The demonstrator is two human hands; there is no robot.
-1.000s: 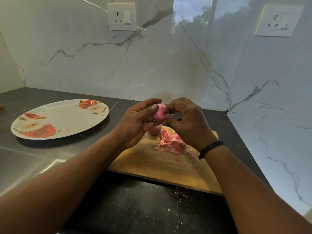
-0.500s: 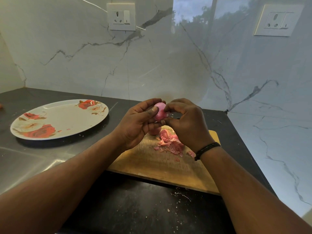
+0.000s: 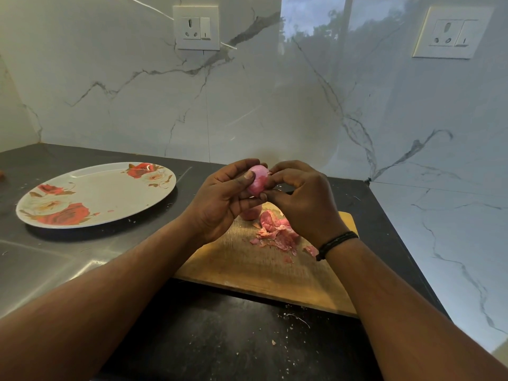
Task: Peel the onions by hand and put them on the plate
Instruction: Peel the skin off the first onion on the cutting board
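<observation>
While both hands meet above the far end of the cutting board (image 3: 264, 273), a small pink onion (image 3: 258, 182) sits pinched between them, lifted clear of the wood. The left hand (image 3: 222, 199) cups the onion from the left, its thumb pressed across the near face and its fingers curled behind. The right hand (image 3: 299, 199) closes on the onion from the right, with its fingertips (image 3: 270, 178) bent in against the skin at the top and the right side. A dark band (image 3: 336, 243) circles the right wrist.

Below the hands, a heap of pink onion peels (image 3: 277, 232) lies on the board, a few loose scraps spread out to the near right of it. A second onion (image 3: 250, 213) rests on the board just under the left hand, partly hidden by the palm; whether it is peeled cannot be told.

On the left of the dark tabletop (image 3: 220, 339) lies the plate (image 3: 90, 188), white with red rose prints, well apart from the board and bearing only a tiny pink fleck near its right rim. Small flakes are scattered over the tabletop near the board's front edge. Marble-patterned walls rise behind and to the right, each carrying a wall socket (image 3: 196, 27).
</observation>
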